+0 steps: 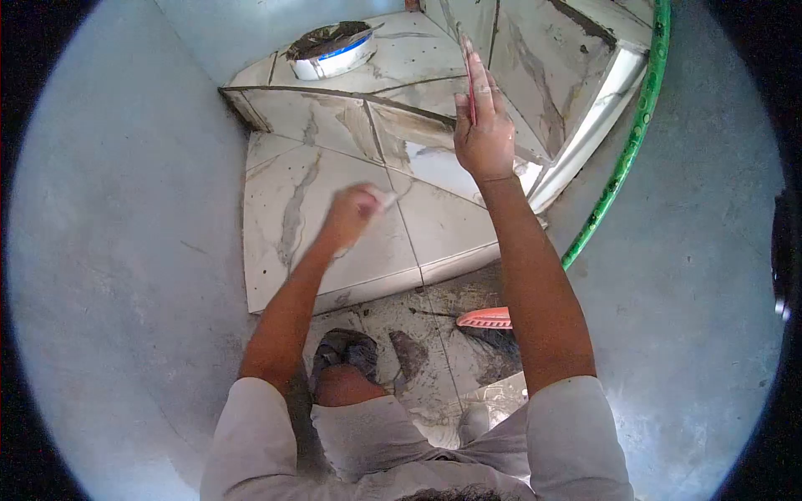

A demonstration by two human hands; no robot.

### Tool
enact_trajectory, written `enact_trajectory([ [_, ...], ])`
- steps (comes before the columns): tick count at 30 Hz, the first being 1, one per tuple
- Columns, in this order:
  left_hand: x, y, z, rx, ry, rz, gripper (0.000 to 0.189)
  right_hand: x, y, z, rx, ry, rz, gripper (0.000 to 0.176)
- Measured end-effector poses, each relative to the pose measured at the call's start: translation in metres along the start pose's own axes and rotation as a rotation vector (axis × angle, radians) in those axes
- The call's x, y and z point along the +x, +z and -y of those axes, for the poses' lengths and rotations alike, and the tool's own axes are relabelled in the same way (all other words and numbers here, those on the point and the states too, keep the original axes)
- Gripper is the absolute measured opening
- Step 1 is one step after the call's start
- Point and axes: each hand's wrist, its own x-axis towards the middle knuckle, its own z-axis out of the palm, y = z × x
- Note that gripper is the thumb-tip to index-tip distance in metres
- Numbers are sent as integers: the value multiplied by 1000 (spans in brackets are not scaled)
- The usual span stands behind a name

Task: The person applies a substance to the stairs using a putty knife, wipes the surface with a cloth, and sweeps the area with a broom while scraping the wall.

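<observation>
My left hand [352, 215] is closed and smeared by motion, over the lower tiled step [334, 263]. A small whitish piece [385, 201] sticks out from its fingers; I cannot tell its kind. Farther up, my right hand [487, 138] grips a thin flat tool [470, 79] with a reddish edge, seen almost edge-on. My fingers lie along one side of that tool and the thumb along the other. It points up and away, overlapping the upper tiled step [409, 58]. Dark joints run between the white, grey-veined tiles, and smudges mark the riser [334, 121].
A white tub [336, 60] with a blue band, holding dark grey material, stands on the upper step. A green hose [635, 146] hangs down at right. Behind my right forearm lies a salmon-coloured plastic thing [484, 317]. Bluish-grey walls [109, 250] flank the steps.
</observation>
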Motion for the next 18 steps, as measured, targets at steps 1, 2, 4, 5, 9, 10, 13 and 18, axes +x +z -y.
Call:
enact_trajectory([
  [1,-8,5,-18,-22,-92,145,5,0,0,-1,4,16,20,59],
  [2,-20,10,-44,-45,-180,292,5,0,-1,-2,3,32,37,59],
  [4,-57,36,-62,-434,56,615,17,-1,-3,-1,-2,57,54,58],
  [5,-67,33,-73,-433,56,609,17,0,-2,1,1,78,66,58],
  [9,-53,-5,-62,-145,246,180,15,0,-4,-1,33,61,56,58],
  [10,-38,-23,-58,-204,-25,109,14,1,-5,2,17,98,85,58],
  [13,12,-33,6,-368,-288,-212,7,0,-5,3,13,128,110,58],
  [18,43,4,45,-575,-457,-294,16,1,-5,3,-9,128,118,58],
])
